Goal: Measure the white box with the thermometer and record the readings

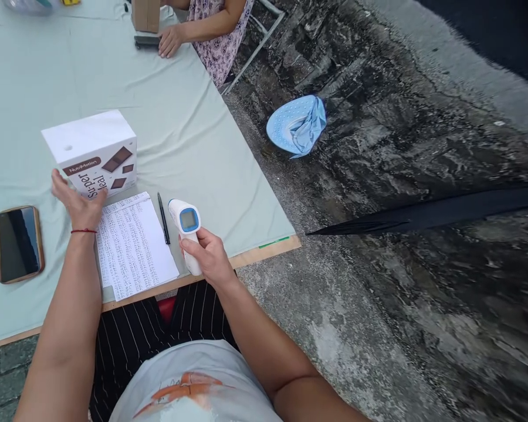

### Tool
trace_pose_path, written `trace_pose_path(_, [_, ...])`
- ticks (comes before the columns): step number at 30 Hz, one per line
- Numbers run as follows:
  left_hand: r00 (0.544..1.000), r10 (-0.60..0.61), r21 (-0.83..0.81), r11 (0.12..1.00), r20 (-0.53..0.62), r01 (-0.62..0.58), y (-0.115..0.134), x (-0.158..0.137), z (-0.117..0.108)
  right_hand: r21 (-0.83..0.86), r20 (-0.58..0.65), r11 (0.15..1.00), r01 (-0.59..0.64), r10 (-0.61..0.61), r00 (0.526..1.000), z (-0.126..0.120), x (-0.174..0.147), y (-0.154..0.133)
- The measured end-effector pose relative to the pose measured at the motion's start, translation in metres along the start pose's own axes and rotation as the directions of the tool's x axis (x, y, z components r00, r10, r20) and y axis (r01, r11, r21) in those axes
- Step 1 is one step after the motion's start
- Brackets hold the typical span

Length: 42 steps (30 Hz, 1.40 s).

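The white thermometer (pixel 185 232) sits clasped in the right fingers (pixel 208 235), screen (pixel 188 220) upward.

You wear a white shirt (pixel 193 358) with a streaky orange print (pixel 198 380) and thin dark lines on its front, black trousers (pixel 125 334) with thin white stripes, and a narrow red bracelet (pixel 83 230) around your left wrist, your forearms (pixel 255 328) bare

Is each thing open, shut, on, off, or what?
White box, top shut
Phone, flat, screen dark
Paper, covered in writing
Pen, lying down
Thermometer, held in right hand, screen looks blank
Left hand, fingers spread at the white box
Tablecloth, wrinkled
Blue hat, lying on the ground
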<state>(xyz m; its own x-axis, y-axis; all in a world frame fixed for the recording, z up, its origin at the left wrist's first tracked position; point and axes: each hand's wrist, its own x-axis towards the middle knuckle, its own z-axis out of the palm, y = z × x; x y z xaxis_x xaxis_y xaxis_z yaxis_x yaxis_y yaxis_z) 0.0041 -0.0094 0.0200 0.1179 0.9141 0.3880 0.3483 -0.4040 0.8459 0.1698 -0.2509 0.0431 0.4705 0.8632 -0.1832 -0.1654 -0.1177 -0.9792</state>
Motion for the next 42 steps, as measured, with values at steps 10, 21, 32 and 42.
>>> trace_pose_path(10, [0.9, 0.344, 0.268, 0.871, 0.266, -0.412, 0.014, -0.041, 0.009, -0.882, -0.169, 0.472, -0.002, -0.313, 0.934, -0.055, 0.089, 0.052])
trace_pose_path(21, [0.881, 0.011, 0.539, 0.787, 0.472, -0.299, 0.006, -0.089, 0.005, -0.772, 0.389, 0.275, 0.573, -0.509, 0.768, -0.029, 0.095, 0.052])
trace_pose_path(32, [0.864, -0.042, 0.621, 0.713, 0.501, -0.325, 0.02, -0.097, 0.009, -0.516, 0.836, 0.007, 0.857, -0.217, 0.505, -0.049, 0.136, 0.027])
trace_pose_path(42, [0.858, -0.065, 0.646, 0.687, 0.51, -0.332, 0.023, -0.102, 0.01, -0.116, 0.01, 0.951, 0.286, -0.287, 0.958, 0.022, 0.082, 0.056])
